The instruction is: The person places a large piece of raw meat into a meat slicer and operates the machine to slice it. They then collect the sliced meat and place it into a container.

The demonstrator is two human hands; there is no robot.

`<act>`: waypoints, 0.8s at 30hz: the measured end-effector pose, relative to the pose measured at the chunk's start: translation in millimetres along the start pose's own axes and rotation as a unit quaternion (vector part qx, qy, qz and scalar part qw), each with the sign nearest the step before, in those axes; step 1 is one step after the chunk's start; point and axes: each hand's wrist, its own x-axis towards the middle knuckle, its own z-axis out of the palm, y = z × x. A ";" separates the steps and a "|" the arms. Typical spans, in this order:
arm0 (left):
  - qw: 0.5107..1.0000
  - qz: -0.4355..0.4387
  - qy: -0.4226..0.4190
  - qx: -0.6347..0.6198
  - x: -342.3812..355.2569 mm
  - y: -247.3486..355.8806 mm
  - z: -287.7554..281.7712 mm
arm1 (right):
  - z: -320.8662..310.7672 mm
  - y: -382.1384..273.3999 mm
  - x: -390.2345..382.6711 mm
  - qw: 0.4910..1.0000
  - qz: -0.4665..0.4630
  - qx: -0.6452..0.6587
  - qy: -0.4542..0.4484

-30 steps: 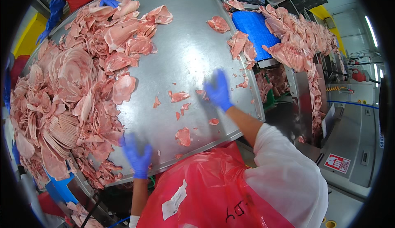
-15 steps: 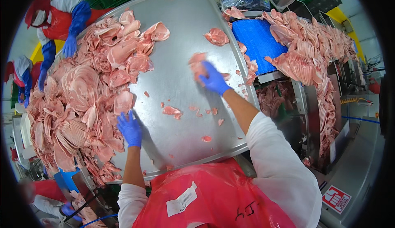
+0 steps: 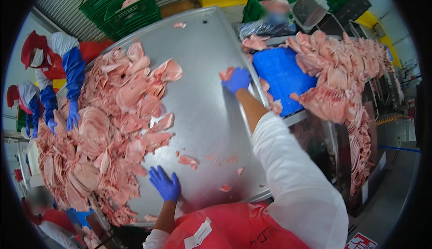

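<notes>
My right hand (image 3: 236, 80), in a blue glove, is at the right side of the metal table (image 3: 207, 114). Its fingers are curled over a pink meat slice (image 3: 226, 73), which pokes out past them on the left. Lower down, my left hand (image 3: 164, 184), also gloved in blue, hovers over or rests on the metal with fingers spread and nothing in it. Just beyond its fingertips begins a big heap of thin meat slices (image 3: 103, 136) covering the table's left side. Small meat scraps (image 3: 188, 161) lie scattered between my hands.
Two co-workers in red aprons stand at the far left, one with gloved hands (image 3: 73, 115) at the heap. Another person (image 3: 56, 222) is at lower left. A blue conveyor belt (image 3: 283, 80) and more piled meat (image 3: 333, 82) lie to the right. Green crates (image 3: 130, 13) stand behind.
The blurred slice has left my right hand, which has moved up and right onto another slice. My left hand has come off the heap's edge. The whole view has tilted up slightly.
</notes>
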 end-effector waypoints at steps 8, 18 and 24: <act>1.000 -0.024 -0.018 -0.006 6.0 7.2 -14.6 | -24.9 -9.5 -49.9 0.938 0.094 0.315 -0.110; 1.000 -0.008 -0.017 -0.007 18.0 -8.0 -13.3 | -39.5 3.9 -91.9 0.677 0.187 0.666 -0.250; 1.000 -0.013 -0.008 0.002 14.9 -20.9 -16.5 | -123.3 -1.4 31.5 0.480 0.184 0.833 -0.205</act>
